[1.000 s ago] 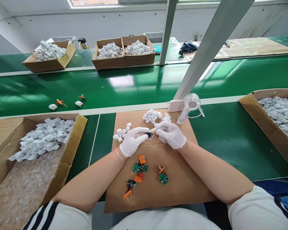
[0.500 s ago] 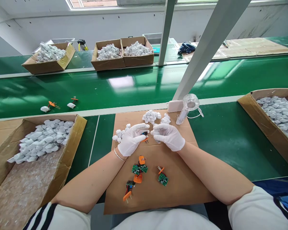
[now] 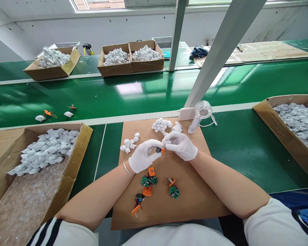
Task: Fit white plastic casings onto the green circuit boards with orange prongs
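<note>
My gloved left hand is closed around a small circuit board with an orange plug, held above the brown cardboard sheet. Beside it, my gloved right hand has its thumb and fingers pinched together, close to the left fingertips. Whatever the right fingers hold is hidden. Small white pieces lie in a pile beyond the hands, with another group left of them. Nearer to me are several green boards wired to orange plugs, and a single one lies to the right.
A clear plastic device stands by a white block at the sheet's far edge. Cardboard boxes of white pieces flank me, left and right. Beyond runs a green belt bearing two plug assemblies. A slanted post rises ahead.
My left hand has come down slightly and turned, bringing the orange plug up between the hands. My right hand has shifted a little left. The two assemblies on the belt have moved left.
</note>
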